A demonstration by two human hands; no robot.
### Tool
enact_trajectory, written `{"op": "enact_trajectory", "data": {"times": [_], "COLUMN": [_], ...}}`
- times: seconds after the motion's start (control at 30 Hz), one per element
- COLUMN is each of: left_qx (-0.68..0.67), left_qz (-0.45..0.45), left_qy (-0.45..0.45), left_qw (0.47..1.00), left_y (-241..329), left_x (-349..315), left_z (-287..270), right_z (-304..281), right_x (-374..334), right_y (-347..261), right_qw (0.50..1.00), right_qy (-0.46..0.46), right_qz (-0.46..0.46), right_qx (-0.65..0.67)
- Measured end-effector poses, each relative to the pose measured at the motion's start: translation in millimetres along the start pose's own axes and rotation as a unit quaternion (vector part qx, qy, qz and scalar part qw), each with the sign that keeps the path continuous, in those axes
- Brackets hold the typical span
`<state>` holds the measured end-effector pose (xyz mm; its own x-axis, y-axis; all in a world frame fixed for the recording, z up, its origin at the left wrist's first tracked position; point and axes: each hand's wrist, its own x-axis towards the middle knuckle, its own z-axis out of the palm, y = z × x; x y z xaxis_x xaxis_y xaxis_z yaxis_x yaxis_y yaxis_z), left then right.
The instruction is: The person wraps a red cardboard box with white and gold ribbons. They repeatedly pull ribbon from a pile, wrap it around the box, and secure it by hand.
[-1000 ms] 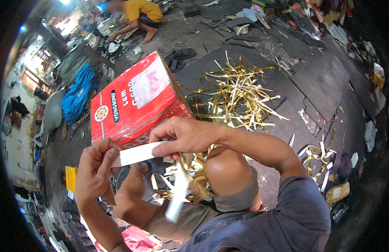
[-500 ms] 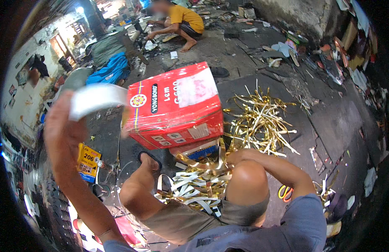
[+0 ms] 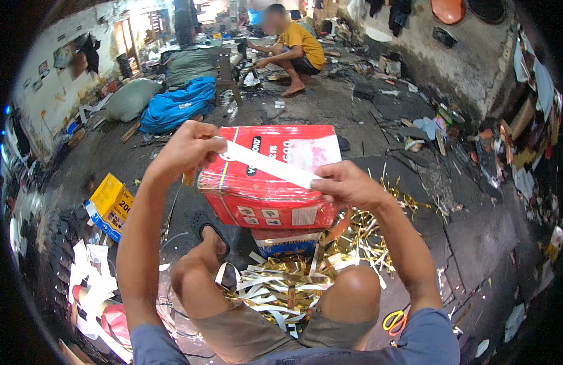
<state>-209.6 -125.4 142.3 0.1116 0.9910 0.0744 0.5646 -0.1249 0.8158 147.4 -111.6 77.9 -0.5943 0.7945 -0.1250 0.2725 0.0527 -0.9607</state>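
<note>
A flat white strip (image 3: pixel 269 165) is stretched in front of me, slanting down from left to right. My left hand (image 3: pixel 193 146) pinches its upper end and my right hand (image 3: pixel 348 182) pinches its lower end. Just beyond the strip stands a red cardboard box (image 3: pixel 263 204), worn and covered with clear tape. It rests on a smaller blue and white container (image 3: pixel 285 244). Many white and gold strips (image 3: pixel 281 289) lie heaped between my bent knees. A looser pile of gold strips (image 3: pixel 369 243) spreads right of the box, partly behind my right forearm.
Scissors with yellow and orange handles (image 3: pixel 394 322) lie right of my knee. A yellow printed carton (image 3: pixel 114 204) and white scraps (image 3: pixel 90 274) lie at the left. Farther off are a blue sack (image 3: pixel 178 104) and a crouching person in a yellow shirt (image 3: pixel 302 48). Debris lines the right wall.
My left hand has come inward from the far left with the white strip. My right hand has risen from beside my knee and now holds the strip's other end. The view has tilted up.
</note>
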Motion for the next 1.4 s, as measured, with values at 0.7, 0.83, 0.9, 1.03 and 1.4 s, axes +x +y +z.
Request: {"op": "enact_trajectory", "data": {"times": [0.7,0.83,0.9,1.03,1.4], "left_qx": [-0.133,-0.052,-0.029,-0.03,-0.077], "left_qz": [0.21,0.285,0.295,0.296,0.317], "left_qy": [0.019,0.081,0.095,0.073,0.119], "left_qw": [0.968,0.954,0.95,0.952,0.938], "left_y": [-31,-33,-33,-34,-53], "left_x": [97,100,101,100,112], "left_z": [218,224,224,228,236], "right_z": [-44,-48,-46,-48,-53], "right_x": [42,30,30,29,37], "right_y": [33,34,33,37,20], "right_qw": [0.846,0.851,0.855,0.841,0.884], "right_qy": [0.277,0.272,0.276,0.266,0.171], "right_qz": [-0.082,-0.137,-0.135,-0.156,-0.167], "right_qx": [-0.449,-0.428,-0.418,-0.445,-0.401]}}
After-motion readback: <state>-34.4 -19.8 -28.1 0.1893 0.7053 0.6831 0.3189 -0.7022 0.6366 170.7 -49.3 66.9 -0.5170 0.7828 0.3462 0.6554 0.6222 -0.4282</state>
